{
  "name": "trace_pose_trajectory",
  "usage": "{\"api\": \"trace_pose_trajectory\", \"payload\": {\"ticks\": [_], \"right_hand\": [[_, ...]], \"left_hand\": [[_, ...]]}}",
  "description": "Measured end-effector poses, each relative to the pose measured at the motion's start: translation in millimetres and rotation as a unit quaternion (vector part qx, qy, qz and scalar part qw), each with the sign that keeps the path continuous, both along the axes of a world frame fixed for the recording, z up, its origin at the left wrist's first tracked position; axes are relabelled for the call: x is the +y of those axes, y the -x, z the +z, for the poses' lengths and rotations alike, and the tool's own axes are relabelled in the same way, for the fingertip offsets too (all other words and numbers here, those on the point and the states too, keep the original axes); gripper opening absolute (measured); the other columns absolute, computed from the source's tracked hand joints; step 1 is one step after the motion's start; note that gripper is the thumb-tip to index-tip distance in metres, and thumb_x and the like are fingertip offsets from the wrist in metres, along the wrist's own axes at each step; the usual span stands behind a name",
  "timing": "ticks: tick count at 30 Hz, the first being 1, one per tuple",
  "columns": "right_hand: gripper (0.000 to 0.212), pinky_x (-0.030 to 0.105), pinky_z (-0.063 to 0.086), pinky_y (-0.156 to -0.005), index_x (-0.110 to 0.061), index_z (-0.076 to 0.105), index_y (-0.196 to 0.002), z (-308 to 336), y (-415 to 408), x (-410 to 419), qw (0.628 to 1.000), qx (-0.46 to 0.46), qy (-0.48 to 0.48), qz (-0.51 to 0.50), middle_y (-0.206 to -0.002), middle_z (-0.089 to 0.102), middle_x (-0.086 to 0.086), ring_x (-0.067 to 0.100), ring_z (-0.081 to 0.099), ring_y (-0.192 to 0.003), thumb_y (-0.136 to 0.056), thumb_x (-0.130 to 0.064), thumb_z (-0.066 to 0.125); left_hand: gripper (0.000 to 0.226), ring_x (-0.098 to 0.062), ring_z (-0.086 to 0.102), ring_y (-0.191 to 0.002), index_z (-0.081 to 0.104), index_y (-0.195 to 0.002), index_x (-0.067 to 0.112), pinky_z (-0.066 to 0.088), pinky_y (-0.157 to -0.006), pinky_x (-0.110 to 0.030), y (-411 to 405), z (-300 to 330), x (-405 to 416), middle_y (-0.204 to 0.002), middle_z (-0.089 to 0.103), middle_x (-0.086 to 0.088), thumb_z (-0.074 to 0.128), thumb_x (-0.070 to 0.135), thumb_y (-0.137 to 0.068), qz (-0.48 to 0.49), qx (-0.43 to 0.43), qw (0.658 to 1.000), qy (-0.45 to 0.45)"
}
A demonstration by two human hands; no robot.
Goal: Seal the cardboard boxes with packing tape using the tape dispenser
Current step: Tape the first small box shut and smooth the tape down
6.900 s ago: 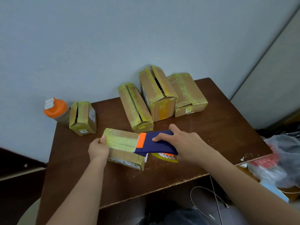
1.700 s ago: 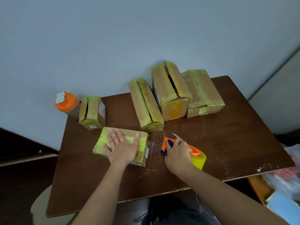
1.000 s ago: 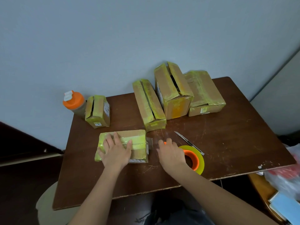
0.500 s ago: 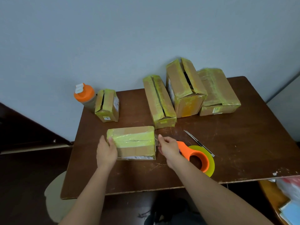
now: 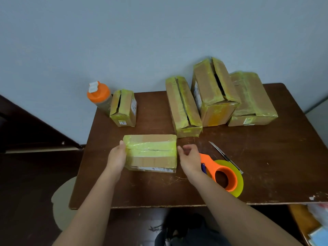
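The nearest cardboard box lies flat on the brown table near its front edge, its top seam covered by a band of yellow-green packing tape running left to right. The left hand holds the box's left end, thumb on the top edge and the other fingers hidden behind that end. The right hand is at the box's right end, its thumb touching the corner and its fingers loosely curled and apart, closed on nothing that can be made out. Just right of that hand the tape dispenser lies on its side on the table, orange frame with a yellow roll of tape, untouched. A utility knife lies diagonally beyond it. Toward the wall stand four more cardboard boxes: a small box at the left with an open slit in its top, a long box with an open seam, a tall box whose flaps gape, and a flat box at the right. An orange-capped bottle stands beside the small box against the wall
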State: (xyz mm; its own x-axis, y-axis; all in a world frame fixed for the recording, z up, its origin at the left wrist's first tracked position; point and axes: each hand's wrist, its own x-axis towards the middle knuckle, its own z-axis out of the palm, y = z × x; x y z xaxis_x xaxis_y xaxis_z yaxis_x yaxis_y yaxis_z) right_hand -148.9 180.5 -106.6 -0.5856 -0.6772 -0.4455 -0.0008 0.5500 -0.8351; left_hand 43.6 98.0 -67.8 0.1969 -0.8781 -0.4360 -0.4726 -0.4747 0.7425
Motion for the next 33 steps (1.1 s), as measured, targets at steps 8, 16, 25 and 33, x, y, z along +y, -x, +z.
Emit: {"api": "trace_pose_trajectory", "payload": {"ticks": [8, 16, 25, 33], "right_hand": [[0.049, 0.015, 0.018, -0.113, -0.009, 0.030, -0.152, 23, -29, 0, 0.981, 0.132, 0.101, 0.099, -0.155, 0.035, 0.003, 0.014, 0.030, -0.144, -0.105, -0.016, 0.040], [0.064, 0.020, 0.043, -0.067, -0.020, -0.007, -0.157, 24, -17, -3, 0.983, 0.027, -0.021, 0.178, -0.100, 0.058, 0.001, 0.008, 0.052, -0.077, -0.106, -0.025, 0.033], [0.096, 0.044, 0.046, -0.092, -0.024, 0.015, -0.152, 35, -22, -36, 0.968, 0.147, -0.063, 0.194, -0.151, 0.025, 0.003, 0.030, 0.046, -0.129, -0.080, -0.069, 0.061], [0.035, 0.038, 0.041, -0.079, -0.017, 0.043, -0.128, 26, -23, -34, 0.962, 0.201, -0.007, 0.184, -0.127, 0.045, 0.004, 0.033, 0.056, -0.104, -0.102, -0.040, 0.042]], "left_hand": [[0.053, -0.018, 0.058, -0.073, 0.066, -0.080, 0.002, 0.042, -0.063, -0.031, 0, -12, 5, -0.077, 0.065, -0.005, 0.037, 0.041, -0.102, -0.063, 0.013, 0.994, 0.086], [0.068, -0.021, 0.059, -0.087, 0.059, -0.082, 0.011, 0.043, -0.077, -0.034, -2, -9, -9, -0.088, 0.062, -0.004, 0.022, 0.067, -0.093, -0.109, -0.029, 0.992, -0.053], [0.060, -0.019, 0.064, -0.083, 0.067, -0.086, 0.022, 0.053, -0.082, -0.041, 10, -25, 2, -0.086, 0.069, 0.002, 0.061, 0.079, -0.068, -0.047, -0.060, 0.997, 0.009], [0.060, -0.023, 0.062, -0.075, 0.062, -0.070, 0.012, 0.050, -0.073, -0.038, 7, -23, 5, -0.073, 0.064, -0.003, 0.038, 0.062, -0.093, -0.081, -0.104, 0.987, 0.094]]}}
